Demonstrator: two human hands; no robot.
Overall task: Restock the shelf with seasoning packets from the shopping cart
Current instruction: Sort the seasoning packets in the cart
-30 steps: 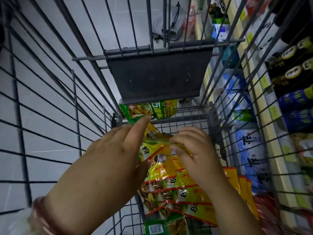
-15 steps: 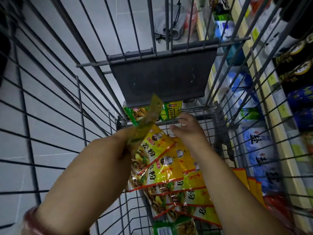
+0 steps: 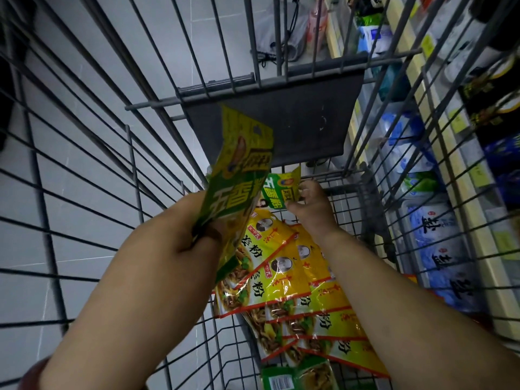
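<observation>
Green packet (image 3: 239,175) pinched upright by raised left hand (image 3: 180,235).

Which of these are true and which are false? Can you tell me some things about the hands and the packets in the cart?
1. The left hand holds a green packet lifted above the pile. True.
2. The right hand is up at the shelf. False: it reaches deep into the shopping cart, its fingers on a second green packet.
3. Yellow packets with red edges lie in the cart. True.
4. The cart is solid plastic. False: its sides are wire bars.
5. The shelf stands on the left of the cart. False: it is on the right.
</observation>
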